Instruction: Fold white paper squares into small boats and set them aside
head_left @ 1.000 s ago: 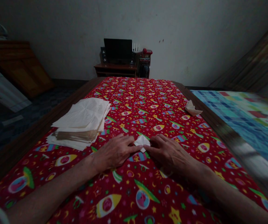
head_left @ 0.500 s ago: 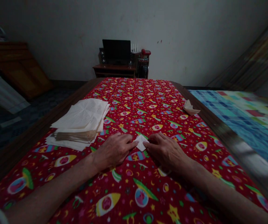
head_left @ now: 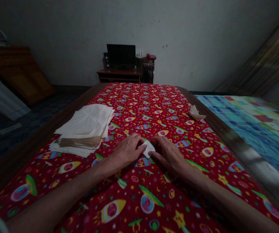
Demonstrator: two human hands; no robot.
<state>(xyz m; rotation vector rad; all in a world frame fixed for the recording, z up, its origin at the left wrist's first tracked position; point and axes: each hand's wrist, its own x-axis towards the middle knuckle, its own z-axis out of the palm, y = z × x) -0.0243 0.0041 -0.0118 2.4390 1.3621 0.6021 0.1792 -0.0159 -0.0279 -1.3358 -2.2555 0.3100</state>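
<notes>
A small piece of folded white paper lies on the red patterned cloth between my two hands. My left hand grips its left side, with the thumb over the upper left corner. On the other side, my right hand has its thumb against the paper's lower right edge and its fingers curled round the far side. The fingertips under the paper are partly hidden. To the left of my left hand sits a stack of white paper sheets, the top ones creased.
The red cloth covers a dark wooden table or bed. A folded paper shape stands near its right edge. Beyond the far end are a black monitor and a red telephone. A blue checked bed cover lies to the right.
Both hands have shifted slightly on the paper: the left thumb reaches further over it, and the right fingers have lifted and opened a little. The camera view has tilted slightly.
</notes>
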